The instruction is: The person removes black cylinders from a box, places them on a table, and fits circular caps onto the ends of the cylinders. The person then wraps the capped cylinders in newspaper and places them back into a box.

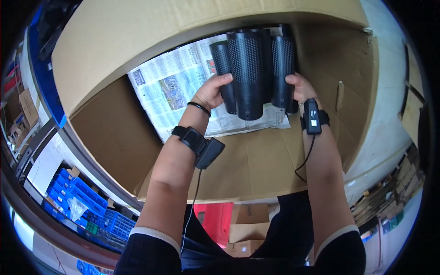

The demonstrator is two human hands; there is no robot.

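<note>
Between my two hands is a bunch of several black cylinders with a dimpled pattern on their upper part. My left hand presses the left side of the bunch, its thumb on the near face and its other fingers hidden behind. On the opposite side my right hand grips the outermost cylinder, thumb toward me. The bunch is inside a large cardboard box, over a sheet of newspaper spread in it. Whether the cylinders touch the newspaper, I cannot tell.
High cardboard walls surround my hands, with a raised flap at the far side. Blue plastic crates stand at the lower left. Below the box are a red plastic thing and smaller cartons. Cables hang from bands on both wrists.
</note>
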